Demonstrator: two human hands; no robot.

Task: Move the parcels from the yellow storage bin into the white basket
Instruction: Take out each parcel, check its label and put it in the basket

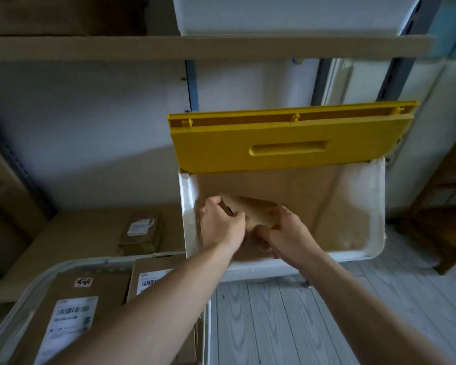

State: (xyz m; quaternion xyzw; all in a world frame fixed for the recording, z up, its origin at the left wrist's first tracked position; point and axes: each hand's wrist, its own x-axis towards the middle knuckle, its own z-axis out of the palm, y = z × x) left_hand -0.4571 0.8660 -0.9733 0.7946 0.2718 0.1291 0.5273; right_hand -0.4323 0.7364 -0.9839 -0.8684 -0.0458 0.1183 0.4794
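Note:
The storage bin [374,206] is a white tub with a yellow lid [287,143] flipped up at its back. Inside it, a small brown cardboard parcel [253,209] lies tilted at the left. My left hand [221,222] grips the parcel's left end. My right hand [287,233] holds its right end, fingers curled round it. A larger brown parcel [327,204] lies flat under it in the tub. The white basket [37,280] stands at the lower left and holds labelled brown parcels [74,312].
A low shelf [84,233] at the left carries another small brown parcel [140,230]. A shelf board [169,50] runs overhead with a white box above it. Grey wood floor [287,325] lies below the bin. A wooden frame [445,219] stands at the right.

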